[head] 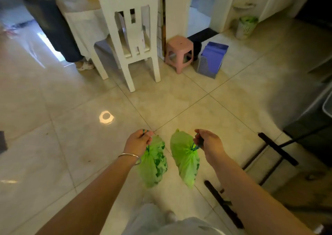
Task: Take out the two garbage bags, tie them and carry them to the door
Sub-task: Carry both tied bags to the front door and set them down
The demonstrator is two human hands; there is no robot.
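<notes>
**Two tied green bags, one hanging from each hand**

The left hand (139,141) has its fingers (146,131) curled tight around the blue drawstring of the left garbage bag (154,164), which hangs from that grip above the floor (71,144). A thin silver bangle (131,157) circles the left wrist. The right hand (206,141) is turned palm-inward, its fingers (198,141) pinched on the knotted blue drawstring of the right garbage bag (185,161). Both bags are thin, translucent, bright green plastic, gathered to a puckered neck at the top and bulging into soft, crinkled teardrop shapes below; darker green shapes show through the left one. The two bags hang near each other without touching, between the outstretched bare forearms.

The floor is glossy beige tile with dark grout lines, and a round ceiling light is reflected on it. Ahead stands a white painted wooden chair (133,36) with a slatted back, pushed against a table (84,15) draped in white cloth. Beside it sit a small pink plastic stool (179,49) and a lilac perforated plastic bin (212,58). A white slotted waste basket (246,27) lined with green plastic stands farther back by the wall. Another person's dark trouser legs (53,27) are at the table's left.
</notes>
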